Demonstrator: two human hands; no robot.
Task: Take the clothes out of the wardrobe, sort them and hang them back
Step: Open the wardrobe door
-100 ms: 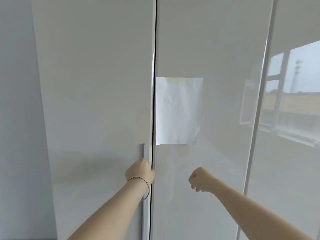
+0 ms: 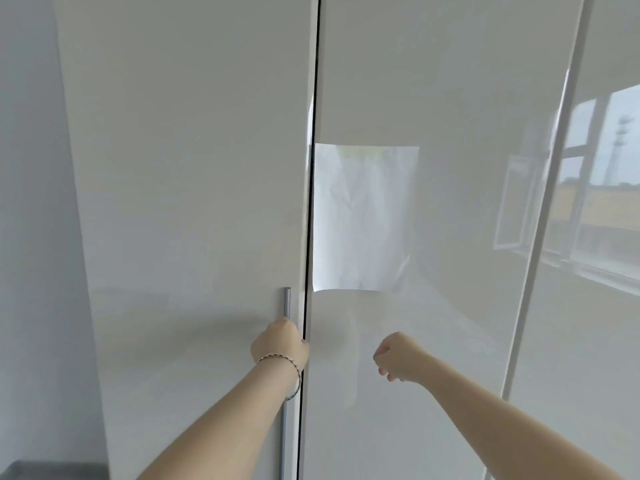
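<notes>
**A:** The wardrobe point(image 2: 467, 341) is seen straight ahead, filling the view. Three glossy pale doors are counted: left door point(image 2: 190, 168), middle door point(image 2: 450, 81), right door point(image 2: 606, 341).

**B:** One handle point(image 2: 287, 303) is counted, a grey upright bar at the left door's right edge. It is gripped by the left hand point(image 2: 280, 341), fingers curled round it. One bracelet point(image 2: 277, 356) is worn on that wrist.

**A:** And the right hand point(image 2: 398, 358)?

**B:** It is held up near the middle door, fingers curled into a fist, nothing held.

**A:** Any writing?

**B:** One sheet of paper point(image 2: 365, 220) is stuck on the middle door, just beside the thin dark gap. It is washed out, and nothing on it can be read.
</notes>
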